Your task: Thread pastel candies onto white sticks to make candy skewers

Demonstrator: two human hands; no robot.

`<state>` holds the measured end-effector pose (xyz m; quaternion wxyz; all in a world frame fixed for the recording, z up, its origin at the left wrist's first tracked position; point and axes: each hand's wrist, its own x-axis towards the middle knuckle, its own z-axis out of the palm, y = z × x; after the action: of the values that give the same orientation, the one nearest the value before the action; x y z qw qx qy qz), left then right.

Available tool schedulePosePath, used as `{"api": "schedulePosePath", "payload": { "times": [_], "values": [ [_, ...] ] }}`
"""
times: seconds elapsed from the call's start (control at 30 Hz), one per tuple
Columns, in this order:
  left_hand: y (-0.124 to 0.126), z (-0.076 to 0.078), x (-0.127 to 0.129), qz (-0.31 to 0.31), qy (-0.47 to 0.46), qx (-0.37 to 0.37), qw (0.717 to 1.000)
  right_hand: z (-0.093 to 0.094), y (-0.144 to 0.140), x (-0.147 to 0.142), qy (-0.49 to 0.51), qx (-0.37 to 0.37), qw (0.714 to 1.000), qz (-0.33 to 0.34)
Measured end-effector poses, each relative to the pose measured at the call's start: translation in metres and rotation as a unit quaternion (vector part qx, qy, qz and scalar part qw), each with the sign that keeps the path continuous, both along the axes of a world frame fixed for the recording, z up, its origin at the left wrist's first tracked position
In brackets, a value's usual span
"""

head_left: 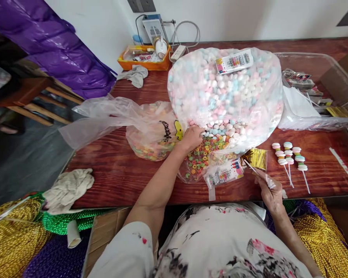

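My left hand (193, 138) reaches to the mouth of a big clear bag of pastel marshmallows (220, 96). Its fingers are curled together at the marshmallows, and their tips are hidden. Right below lie colorful cereal rings (200, 158) in a clear bag. Between the fingers of my right hand (271, 189) is a thin white stick (250, 166), tilted up to the left; I see nothing threaded on it. Just beyond that hand is a packet of gold twist ties (256, 158). Several marshmallow-and-ring skewers (288, 154) lie to the right.
A tied bag of cereal rings (150, 135) stands left. A clear plastic bin (310, 121) with white sticks and packets sits at right. An orange tray (145, 65) is at the back. Cloths (69, 189) and a printed packet (224, 172) lie on the red-brown table (110, 185).
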<state>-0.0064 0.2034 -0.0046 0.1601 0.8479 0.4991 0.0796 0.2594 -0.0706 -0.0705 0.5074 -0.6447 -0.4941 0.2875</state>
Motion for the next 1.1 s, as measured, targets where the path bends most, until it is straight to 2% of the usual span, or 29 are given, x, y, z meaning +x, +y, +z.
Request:
{"api": "schedulePosePath", "payload": {
  "times": [0.1, 0.17, 0.23, 0.3, 0.33, 0.43, 0.47, 0.53, 0.6, 0.67, 0.8, 0.87, 0.97, 1.1],
  "values": [
    [-0.018, 0.001, -0.013, -0.018, -0.061, 0.002, 0.998, -0.003, -0.001, -0.001, 0.071, -0.018, 0.996, -0.055],
    [-0.035, 0.0, -0.022, -0.025, -0.068, 0.015, 0.997, -0.002, 0.0, -0.001, 0.092, -0.026, 0.993, -0.067],
    [-0.049, 0.0, -0.032, -0.025, -0.07, 0.026, 0.997, -0.001, 0.001, -0.001, 0.057, -0.032, 0.997, -0.051],
    [-0.056, 0.0, -0.041, 0.003, -0.143, 0.026, 0.989, 0.0, 0.001, 0.001, -0.002, -0.032, 0.999, -0.02],
    [-0.057, 0.0, -0.044, 0.03, -0.204, 0.021, 0.978, -0.001, 0.001, 0.001, -0.026, -0.028, 0.999, -0.006],
    [-0.055, 0.002, -0.049, 0.115, -0.371, 0.001, 0.921, -0.002, 0.0, 0.003, -0.062, -0.003, 0.998, 0.005],
    [-0.054, 0.003, -0.048, 0.127, -0.401, 0.001, 0.907, -0.003, 0.001, 0.003, -0.066, 0.002, 0.998, -0.002],
    [-0.05, 0.004, -0.04, 0.124, -0.422, 0.018, 0.898, -0.003, 0.001, 0.002, -0.071, 0.005, 0.997, -0.016],
    [-0.045, 0.004, -0.027, 0.108, -0.406, 0.053, 0.906, -0.001, 0.003, 0.001, -0.078, 0.007, 0.997, -0.02],
    [-0.038, 0.004, -0.012, 0.087, -0.355, 0.074, 0.928, 0.001, 0.003, 0.001, -0.088, 0.008, 0.996, -0.015],
    [-0.028, -0.003, 0.012, 0.025, -0.18, 0.027, 0.983, 0.005, 0.004, -0.001, -0.094, 0.004, 0.995, -0.016],
    [-0.027, -0.009, 0.018, 0.001, -0.137, 0.012, 0.991, 0.006, 0.004, -0.002, -0.084, 0.005, 0.996, -0.014],
    [-0.028, -0.015, 0.017, -0.022, -0.125, 0.012, 0.992, 0.004, 0.003, -0.003, -0.057, 0.008, 0.998, -0.017],
    [-0.027, -0.015, 0.008, -0.08, -0.1, -0.001, 0.992, 0.0, 0.001, -0.004, -0.002, 0.031, 0.999, -0.044]
  ]
}}
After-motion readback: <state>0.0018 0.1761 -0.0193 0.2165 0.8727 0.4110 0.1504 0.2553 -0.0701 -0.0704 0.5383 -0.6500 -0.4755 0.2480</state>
